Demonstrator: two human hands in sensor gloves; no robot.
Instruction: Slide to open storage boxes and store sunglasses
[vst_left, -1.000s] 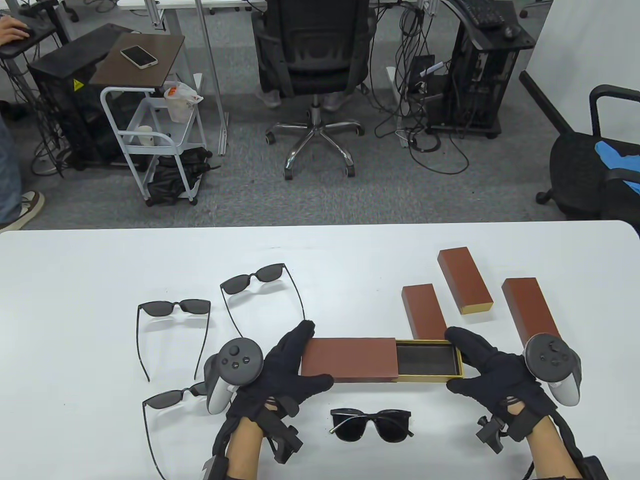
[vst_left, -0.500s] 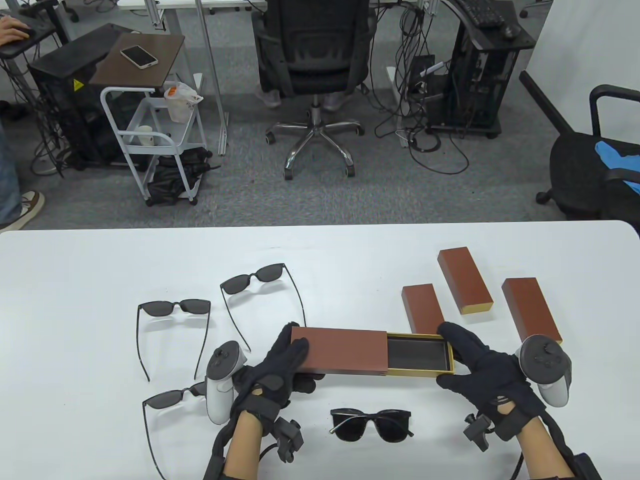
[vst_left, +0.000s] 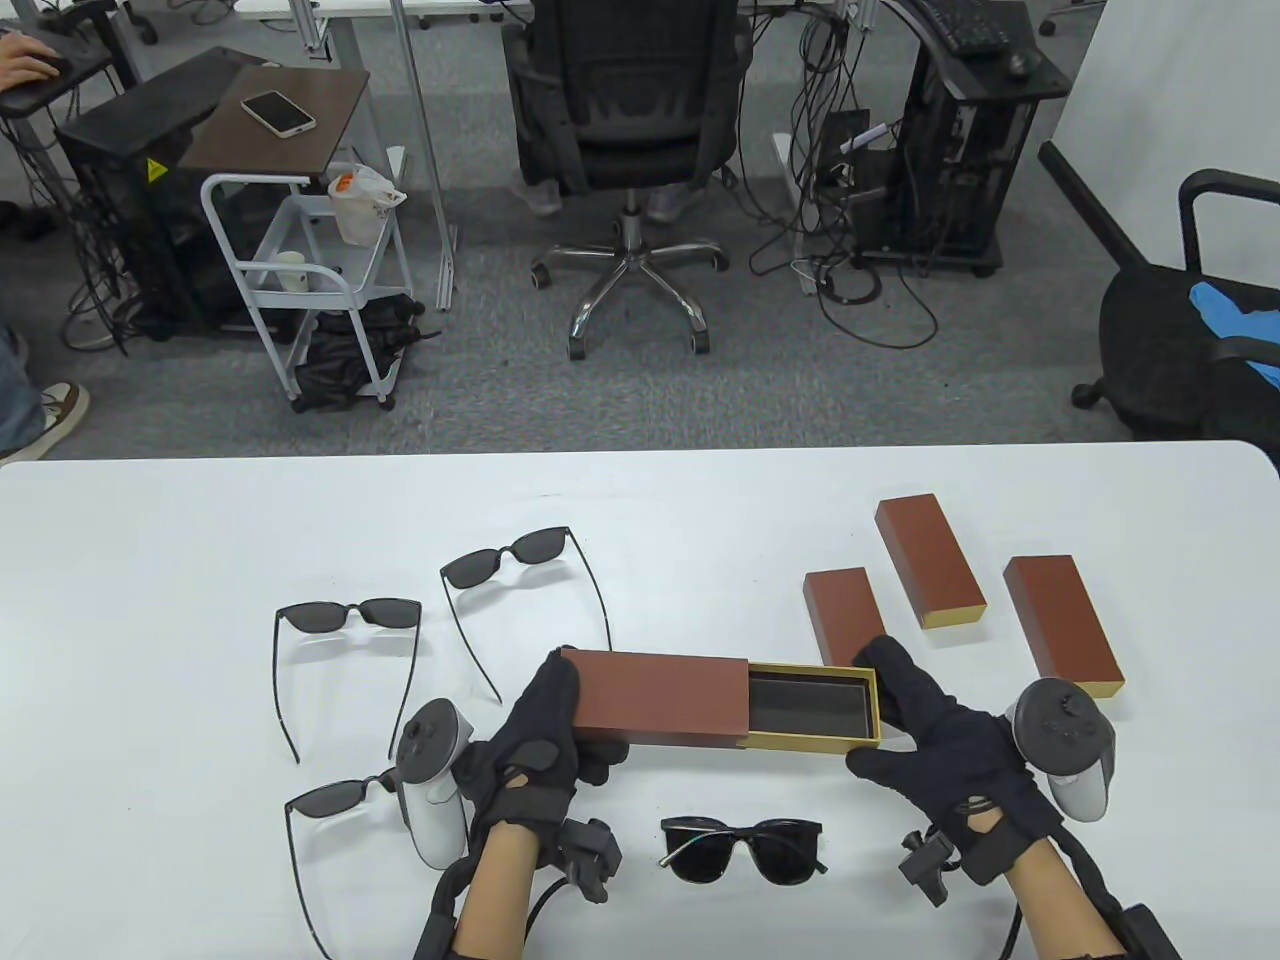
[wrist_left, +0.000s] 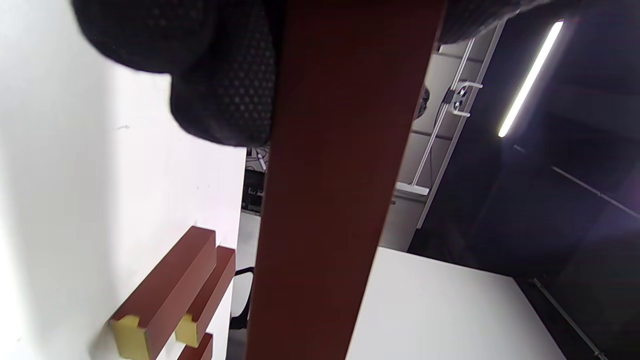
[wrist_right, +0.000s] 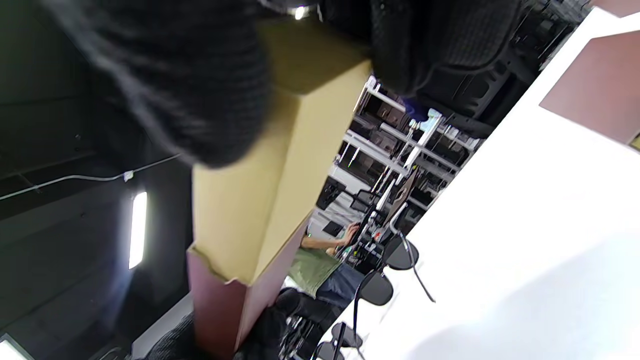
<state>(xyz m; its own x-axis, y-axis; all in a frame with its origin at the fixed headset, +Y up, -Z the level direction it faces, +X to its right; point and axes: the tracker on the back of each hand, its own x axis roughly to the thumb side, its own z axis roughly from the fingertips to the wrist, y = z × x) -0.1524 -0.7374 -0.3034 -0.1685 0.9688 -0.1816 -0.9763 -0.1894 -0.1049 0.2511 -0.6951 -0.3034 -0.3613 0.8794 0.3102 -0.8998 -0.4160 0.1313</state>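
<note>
In the lower middle of the table view, the left hand (vst_left: 535, 735) grips the brown sleeve (vst_left: 660, 697) of a storage box, while the right hand (vst_left: 935, 735) holds the gold drawer (vst_left: 810, 708) slid partly out rightward. Folded sunglasses (vst_left: 742, 848) lie just below.

In the left wrist view, the sleeve (wrist_left: 340, 180) fills the centre under gloved fingers (wrist_left: 220, 85).

In the right wrist view, fingers (wrist_right: 165, 85) clasp the drawer (wrist_right: 265, 175).
</note>
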